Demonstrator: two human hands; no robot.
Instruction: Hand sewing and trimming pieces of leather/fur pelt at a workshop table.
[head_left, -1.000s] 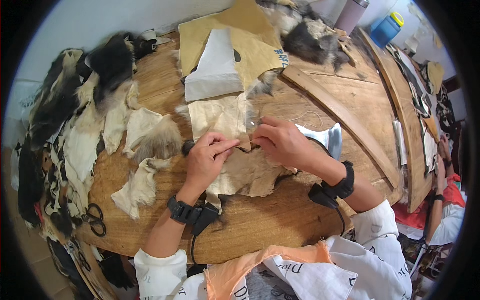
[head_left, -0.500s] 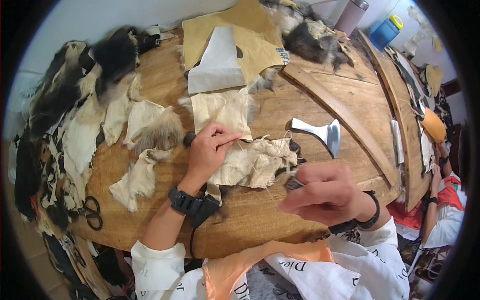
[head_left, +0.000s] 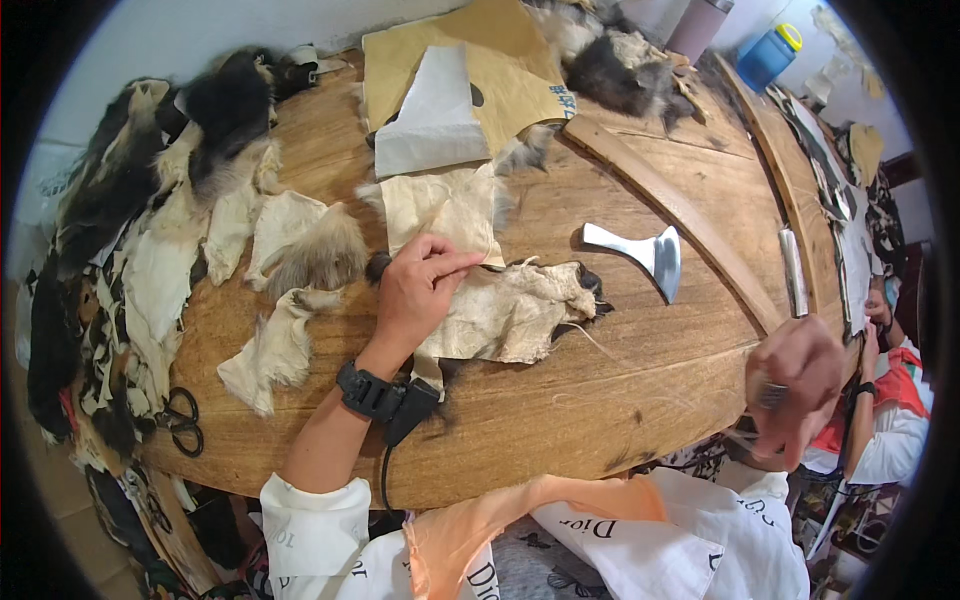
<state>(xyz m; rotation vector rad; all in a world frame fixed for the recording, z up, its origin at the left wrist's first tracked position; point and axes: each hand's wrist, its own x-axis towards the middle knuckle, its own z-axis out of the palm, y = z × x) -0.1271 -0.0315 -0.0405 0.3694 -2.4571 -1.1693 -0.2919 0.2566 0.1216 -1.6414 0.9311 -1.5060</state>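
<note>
My left hand [head_left: 420,290] pinches the meeting edges of two pale hide pieces. The upper hide piece [head_left: 440,208] is roughly square, with grey fur showing at its sides. Below it lies a wrinkled cream hide piece [head_left: 510,315], dark fur showing at its right end. A light thread [head_left: 597,343] trails off its right side. Out at the table's right front edge, my right hand [head_left: 797,385] is closed and smeared by motion. A ridged metal band, like a thimble [head_left: 772,393], sits on one of its fingers; anything pinched there is too blurred to make out.
A metal blade tool [head_left: 640,258] and a long wooden strip [head_left: 670,215] lie to the right. Black scissors [head_left: 183,424] and fur scraps [head_left: 270,355] are at left. White paper [head_left: 430,125] rests on a tan sheet [head_left: 510,70]. Another person's arm [head_left: 862,390] shows far right.
My right hand has swung right, away from the hides to the table's right edge. My left hand keeps its pinch almost in place.
</note>
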